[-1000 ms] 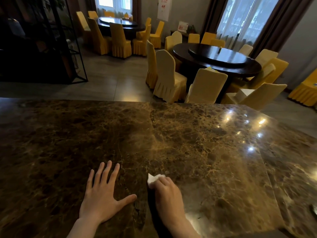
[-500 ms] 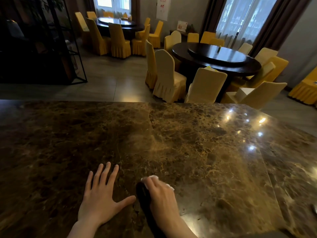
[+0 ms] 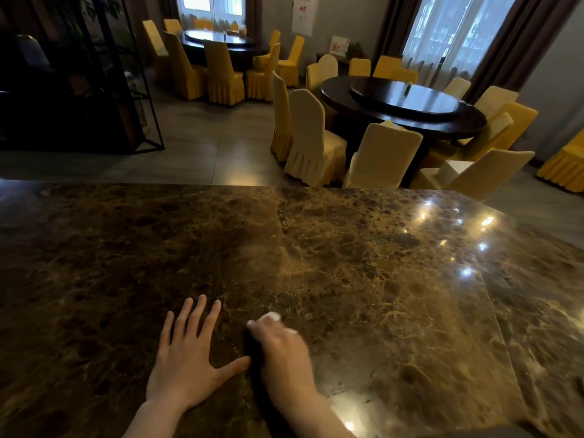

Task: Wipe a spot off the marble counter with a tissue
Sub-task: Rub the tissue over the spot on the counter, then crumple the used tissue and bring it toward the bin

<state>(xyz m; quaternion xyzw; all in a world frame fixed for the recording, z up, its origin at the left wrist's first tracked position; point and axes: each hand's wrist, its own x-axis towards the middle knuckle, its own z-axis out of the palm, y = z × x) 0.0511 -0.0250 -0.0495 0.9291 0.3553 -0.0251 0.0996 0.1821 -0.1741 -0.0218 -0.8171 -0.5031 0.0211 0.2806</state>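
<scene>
Sliding leftward since a second ago, the right hand (image 3: 282, 349) now sits just beside the left thumb, blurred with motion. Beyond the brown marble worktop (image 3: 363, 263) stand a round dark dining table (image 3: 401, 109), cream-covered chairs (image 3: 311, 140), a second round table (image 3: 221, 39) ringed by yellow chairs, and a black metal shelf frame (image 3: 94, 90) at far left; nothing lies on the marble near the hands. The left hand (image 3: 186, 358) rests flat, fingers spread, holding nothing. The white tissue (image 3: 272, 316) is pressed under the right hand's curled fingers, its edge peeking out past the fingertips.
</scene>
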